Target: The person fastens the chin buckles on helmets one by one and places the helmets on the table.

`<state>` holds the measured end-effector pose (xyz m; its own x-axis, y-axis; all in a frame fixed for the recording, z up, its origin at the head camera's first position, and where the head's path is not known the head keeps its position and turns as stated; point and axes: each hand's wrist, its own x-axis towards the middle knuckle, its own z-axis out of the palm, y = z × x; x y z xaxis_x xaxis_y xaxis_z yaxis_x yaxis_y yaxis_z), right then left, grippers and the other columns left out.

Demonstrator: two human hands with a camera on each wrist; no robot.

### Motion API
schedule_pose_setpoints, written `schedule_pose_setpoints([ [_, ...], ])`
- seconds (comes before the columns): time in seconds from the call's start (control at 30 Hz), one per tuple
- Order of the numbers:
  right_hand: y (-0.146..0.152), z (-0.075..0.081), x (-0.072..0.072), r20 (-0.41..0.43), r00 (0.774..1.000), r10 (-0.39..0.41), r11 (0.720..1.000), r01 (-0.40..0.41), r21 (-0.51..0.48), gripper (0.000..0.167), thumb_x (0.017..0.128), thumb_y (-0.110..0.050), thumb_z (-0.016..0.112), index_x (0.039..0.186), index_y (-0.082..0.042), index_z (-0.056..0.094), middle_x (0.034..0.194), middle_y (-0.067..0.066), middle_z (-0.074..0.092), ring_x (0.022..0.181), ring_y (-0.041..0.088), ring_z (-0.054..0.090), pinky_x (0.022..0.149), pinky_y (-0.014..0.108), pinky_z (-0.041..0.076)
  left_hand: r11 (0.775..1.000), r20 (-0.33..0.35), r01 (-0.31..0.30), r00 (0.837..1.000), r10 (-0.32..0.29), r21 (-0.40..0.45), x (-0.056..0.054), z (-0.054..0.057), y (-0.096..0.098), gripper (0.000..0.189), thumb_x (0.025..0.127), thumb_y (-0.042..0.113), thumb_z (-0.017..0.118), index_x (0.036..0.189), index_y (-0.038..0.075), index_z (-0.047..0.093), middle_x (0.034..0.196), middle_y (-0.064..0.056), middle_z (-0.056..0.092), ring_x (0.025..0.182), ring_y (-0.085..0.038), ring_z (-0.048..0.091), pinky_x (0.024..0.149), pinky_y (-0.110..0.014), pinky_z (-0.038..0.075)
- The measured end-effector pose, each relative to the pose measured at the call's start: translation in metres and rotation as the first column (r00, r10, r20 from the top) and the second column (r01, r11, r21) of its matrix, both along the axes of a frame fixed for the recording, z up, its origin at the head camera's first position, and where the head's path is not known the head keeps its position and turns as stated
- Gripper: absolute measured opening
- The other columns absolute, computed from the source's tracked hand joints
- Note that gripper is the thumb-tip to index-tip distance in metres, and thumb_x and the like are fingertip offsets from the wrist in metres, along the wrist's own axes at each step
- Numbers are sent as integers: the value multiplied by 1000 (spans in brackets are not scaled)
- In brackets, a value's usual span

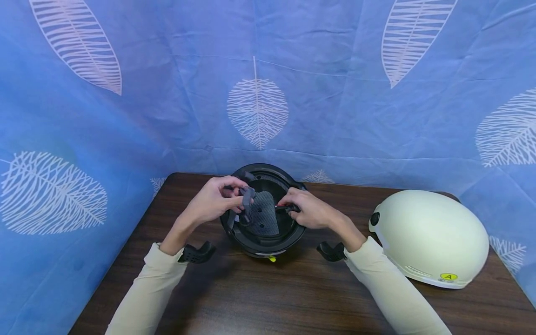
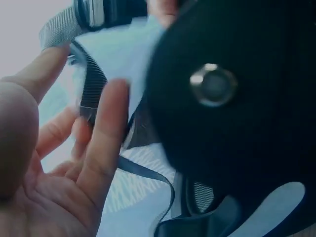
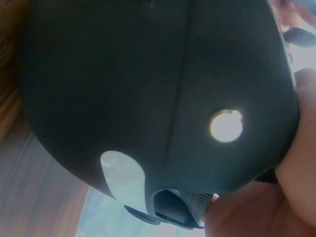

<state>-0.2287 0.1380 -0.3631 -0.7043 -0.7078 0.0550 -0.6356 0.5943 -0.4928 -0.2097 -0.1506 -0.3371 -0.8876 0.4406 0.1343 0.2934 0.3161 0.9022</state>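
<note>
A black helmet (image 1: pixel 247 244) lies upside down on the table, its lined hollow facing up. Over its left side my left hand (image 1: pixel 213 200) pinches a grey chin strap (image 1: pixel 248 201) between thumb and fingers. In the left wrist view the webbing (image 2: pixel 94 81) loops past those fingers, beside the dark helmet shell (image 2: pixel 247 133). My right hand (image 1: pixel 311 209), above the right side of the hollow, pinches a thin dark strap piece (image 1: pixel 286 208); its exact form is too small to tell. The shell (image 3: pixel 123 94) hides most of that hand in the right wrist view.
To the right on the brown wooden table (image 1: pixel 268 298) sits a cream-white helmet (image 1: pixel 431 232), dome up, with a yellow sticker. A blue cloth (image 1: pixel 318 111) with white leaf prints hangs behind the table and along its left side.
</note>
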Motion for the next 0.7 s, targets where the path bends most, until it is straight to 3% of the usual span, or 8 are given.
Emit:
schedule_pose_setpoints([
  [0.07, 0, 0, 0, -3, 1000, 0, 1000, 0, -1, 33, 94, 1, 58, 125, -7, 66, 110, 6, 58, 94, 20, 50, 80, 37, 39, 998, -52, -29, 998, 26, -54, -1, -2, 4, 9, 94, 12, 67, 100, 6, 69, 91, -9, 49, 75, -24, 70, 66, -34, 59],
  [0.17, 0, 0, 0, -4, 1000, 0, 1000, 0, -4, 32, 94, 1, 59, 124, -8, 66, 110, 6, 58, 94, 20, 50, 80, 37, 39, 993, -135, -60, 990, 45, -104, -3, -5, 9, 10, 96, 16, 65, 88, 10, 68, 95, -9, 48, 73, -23, 63, 62, -33, 58],
  [0.3, 0, -1, 1, -3, 1000, 0, 1000, 0, -4, 32, 94, 2, 59, 123, -9, 67, 110, 5, 58, 92, 20, 50, 79, 37, 39, 982, -257, -131, 962, 93, -137, -6, -9, 14, 18, 96, 17, 62, 79, 11, 66, 107, -11, 52, 89, -23, 53, 74, -37, 51],
  [0.43, 1, -1, 1, 0, 1000, -1, 1000, 1, -10, 32, 94, 2, 59, 123, -9, 67, 111, 6, 59, 92, 20, 51, 79, 37, 40, 973, -281, -166, 953, 118, -157, -7, -15, 21, 27, 97, 19, 61, 72, 10, 62, 117, -10, 59, 107, -25, 53, 83, -41, 46],
  [0.47, 1, -2, 1, -1, 1000, 0, 1000, 0, -13, 32, 94, 2, 59, 123, -9, 67, 111, 5, 59, 93, 20, 51, 80, 37, 40, 973, -275, -173, 953, 126, -154, -7, -16, 23, 27, 98, 19, 60, 73, 11, 63, 116, -9, 61, 105, -24, 55, 83, -40, 46],
  [0.53, 1, -2, 2, 3, 1000, -1, 1000, 1, -24, 32, 94, 1, 59, 123, -9, 67, 111, 5, 59, 93, 19, 51, 80, 37, 41, 972, -254, -183, 957, 141, -148, -6, -19, 26, 27, 100, 20, 57, 74, 12, 63, 99, -7, 63, 87, -22, 58, 76, -36, 45],
  [0.6, 0, -2, 2, 6, 1000, -3, 999, 4, -39, 32, 93, 1, 60, 123, -8, 67, 112, 5, 60, 92, 19, 51, 78, 36, 41, 970, -239, -203, 956, 167, -131, -6, -22, 28, 27, 100, 20, 55, 77, 11, 65, 81, -5, 58, 67, -20, 51, 67, -33, 41],
  [0.7, -2, -3, 2, 14, 1000, -18, 998, 19, -65, 32, 93, 2, 60, 122, -8, 67, 112, 5, 60, 89, 19, 50, 76, 35, 41, 969, -199, -225, 959, 201, -106, -8, -27, 30, 25, 101, 21, 51, 85, 10, 67, 69, -3, 47, 55, -18, 38, 60, -31, 36],
])
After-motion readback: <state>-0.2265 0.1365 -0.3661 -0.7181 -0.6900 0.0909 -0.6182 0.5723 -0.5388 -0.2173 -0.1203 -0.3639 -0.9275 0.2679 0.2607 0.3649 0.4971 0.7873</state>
